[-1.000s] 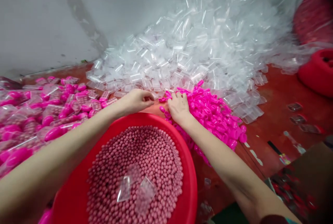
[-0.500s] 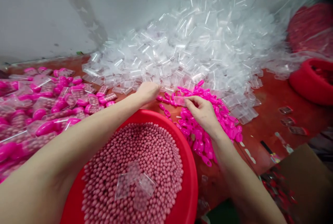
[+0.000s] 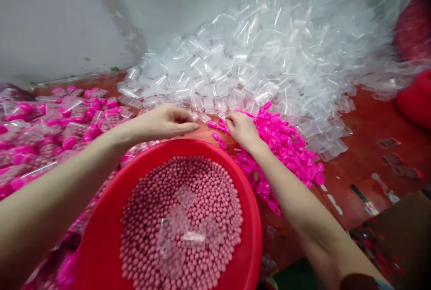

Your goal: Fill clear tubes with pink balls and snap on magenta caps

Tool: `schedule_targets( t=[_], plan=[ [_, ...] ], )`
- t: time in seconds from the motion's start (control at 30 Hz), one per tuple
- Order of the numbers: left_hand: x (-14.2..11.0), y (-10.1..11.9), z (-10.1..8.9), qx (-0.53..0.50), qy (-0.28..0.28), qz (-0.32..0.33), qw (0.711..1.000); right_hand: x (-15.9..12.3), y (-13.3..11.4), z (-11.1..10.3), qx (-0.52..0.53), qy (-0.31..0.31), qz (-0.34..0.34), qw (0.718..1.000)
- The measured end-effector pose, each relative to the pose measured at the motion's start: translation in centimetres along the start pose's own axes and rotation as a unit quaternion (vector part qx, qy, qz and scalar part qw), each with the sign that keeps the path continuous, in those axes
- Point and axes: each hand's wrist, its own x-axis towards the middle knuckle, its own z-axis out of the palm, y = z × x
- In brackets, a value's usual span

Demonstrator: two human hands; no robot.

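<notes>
My left hand (image 3: pixel 164 121) is over the far left rim of a red basin (image 3: pixel 251 254), fingers stretched forward and apart, with nothing visible in them. Beyond the basin, my right hand (image 3: pixel 243 130) has its fingers curled together at the near edge of a heap of clear plastic cases (image 3: pixel 235 65). Whatever those fingertips hold is hidden. Bright pink plastic caps (image 3: pixel 286 146) lie piled beside and behind the right wrist. Inside the basin are many small pink beads (image 3: pixel 144 204), with several clear cases (image 3: pixel 194 238) lying on top.
Filled cases with pink caps (image 3: pixel 74 124) cover the left side. Another red container (image 3: pixel 415 101) stands at the right edge. A dark-handled tool (image 3: pixel 365 200) and loose scraps lie on the red-brown surface (image 3: pixel 367 124). A brown board (image 3: pixel 400 231) is at lower right.
My left hand has drawn back left and its fingers have spread. My right hand has moved left, and the clear case it held no longer shows. More clear cases show on the beads.
</notes>
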Motion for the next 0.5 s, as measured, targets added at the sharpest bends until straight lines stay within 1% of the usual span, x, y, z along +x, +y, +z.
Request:
schedule_targets(
  t=[0.03,0.1,0.17,0.23,0.27,0.33,0.43,0.5],
  plan=[
    [1.5,-0.7,0.8,0.064,-0.005,0.032,0.997,1.1,0.1,0.8,-0.077,-0.002,-0.002,0.997],
    [5.0,-2.2,2.7,0.204,-0.021,0.079,0.976,2.6,0.2,1.9,-0.181,-0.015,-0.010,0.983],
    [8.2,-3.5,4.5,0.318,-0.052,0.095,0.942,2.9,0.3,2.5,-0.222,-0.026,-0.023,0.974],
    [10.3,-4.4,5.9,0.389,-0.085,0.112,0.910,2.5,0.4,2.6,-0.235,-0.031,-0.038,0.971],
    [11.0,-4.8,6.4,0.409,-0.093,0.123,0.899,1.9,0.5,2.5,-0.237,-0.034,-0.046,0.970],
    [11.5,-5.3,7.0,0.432,-0.091,0.144,0.886,0.5,0.5,2.1,-0.238,-0.044,-0.061,0.968],
    [11.4,-5.7,7.1,0.442,-0.089,0.155,0.879,-2.6,0.3,1.4,-0.239,-0.059,-0.068,0.967],
    [11.2,-5.7,7.1,0.438,-0.092,0.153,0.881,-4.7,0.2,1.1,-0.243,-0.067,-0.070,0.965]
  ],
)
